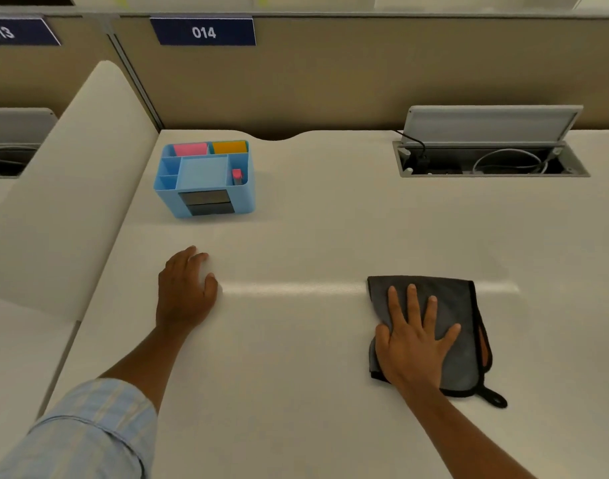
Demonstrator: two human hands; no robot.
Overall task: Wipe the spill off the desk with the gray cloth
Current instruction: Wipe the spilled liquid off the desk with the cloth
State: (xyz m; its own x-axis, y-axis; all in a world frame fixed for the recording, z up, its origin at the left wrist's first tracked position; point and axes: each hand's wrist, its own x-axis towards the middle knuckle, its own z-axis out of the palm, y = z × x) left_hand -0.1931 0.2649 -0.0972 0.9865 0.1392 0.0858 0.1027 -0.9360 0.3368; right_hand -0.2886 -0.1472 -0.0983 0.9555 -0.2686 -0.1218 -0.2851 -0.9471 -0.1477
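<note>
A folded gray cloth [455, 305] with black trim and a hanging loop lies flat on the white desk [313, 219], right of centre. My right hand [413, 344] presses down on it, palm flat and fingers spread. My left hand [185, 288] rests on the bare desk to the left, fingers loosely curled, holding nothing. A glossy streak [292, 288] runs across the desk between the two hands; I cannot tell whether it is liquid or a light reflection.
A light blue desk organizer [206, 198] with pink and orange notes stands at the back left. An open cable hatch [489, 160] with wires sits at the back right. A beige partition labelled 014 [204, 32] closes the back, and a white divider [64, 188] bounds the left.
</note>
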